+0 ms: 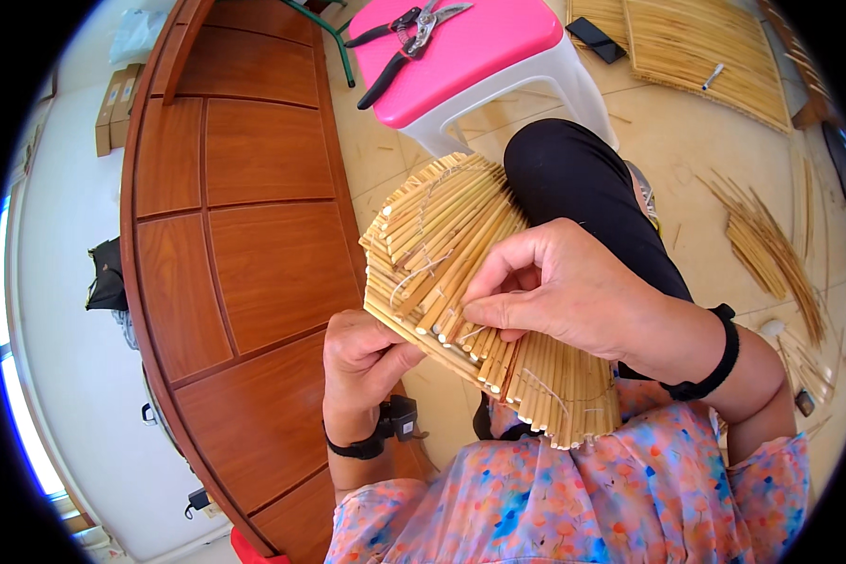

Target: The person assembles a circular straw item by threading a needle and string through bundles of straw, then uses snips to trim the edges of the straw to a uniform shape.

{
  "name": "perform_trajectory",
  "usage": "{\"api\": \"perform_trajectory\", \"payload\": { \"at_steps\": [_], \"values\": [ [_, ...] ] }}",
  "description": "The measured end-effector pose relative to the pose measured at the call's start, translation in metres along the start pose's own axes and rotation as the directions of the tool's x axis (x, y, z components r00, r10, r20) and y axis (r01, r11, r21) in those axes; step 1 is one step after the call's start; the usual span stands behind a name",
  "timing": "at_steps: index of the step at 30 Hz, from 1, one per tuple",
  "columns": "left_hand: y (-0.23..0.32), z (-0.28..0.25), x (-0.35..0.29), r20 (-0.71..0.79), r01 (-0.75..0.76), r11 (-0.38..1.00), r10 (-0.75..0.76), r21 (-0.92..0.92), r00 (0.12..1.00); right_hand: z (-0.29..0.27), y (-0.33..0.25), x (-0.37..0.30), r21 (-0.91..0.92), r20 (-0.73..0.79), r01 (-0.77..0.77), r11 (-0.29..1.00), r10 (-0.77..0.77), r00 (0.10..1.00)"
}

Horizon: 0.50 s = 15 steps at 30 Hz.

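Observation:
A layered piece of cut reed stalks, bound with pale thread, is held over my lap, its stalks fanned with their cut ends toward me. My left hand is closed on its lower left edge; some fingers are hidden beneath. Above its front edge, my right hand pinches thumb and forefinger together among the stalk ends. A short bit of white thread shows at those fingertips, and the pinch covers part of it. More thread loops cross the stalks on the lower right part.
Pruning shears lie on a pink-topped stool ahead. A phone, reed mats, a marker and loose reeds are on the tiled floor. A panelled wooden furniture piece stands at left.

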<state>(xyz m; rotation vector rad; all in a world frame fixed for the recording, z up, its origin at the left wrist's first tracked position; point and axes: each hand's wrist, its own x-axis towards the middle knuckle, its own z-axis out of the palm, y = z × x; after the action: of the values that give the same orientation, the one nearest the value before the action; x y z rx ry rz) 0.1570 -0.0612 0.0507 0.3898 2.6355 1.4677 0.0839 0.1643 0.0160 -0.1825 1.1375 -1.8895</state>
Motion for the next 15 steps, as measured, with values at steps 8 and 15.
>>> {"api": "perform_trajectory", "payload": {
  "at_steps": [8, 15],
  "values": [
    [0.004, 0.002, -0.003, -0.035, 0.131, 0.991, -0.13, 0.015, 0.991, -0.002, -0.004, 0.002, -0.051, 0.0, -0.007, 0.999, 0.007, 1.0],
    [-0.019, 0.021, -0.007, -0.189, -0.008, 0.98, -0.031, -0.198, 0.981, -0.005, -0.004, 0.001, -0.035, -0.002, -0.01, 0.999, 0.01, 1.0]
  ]
}}
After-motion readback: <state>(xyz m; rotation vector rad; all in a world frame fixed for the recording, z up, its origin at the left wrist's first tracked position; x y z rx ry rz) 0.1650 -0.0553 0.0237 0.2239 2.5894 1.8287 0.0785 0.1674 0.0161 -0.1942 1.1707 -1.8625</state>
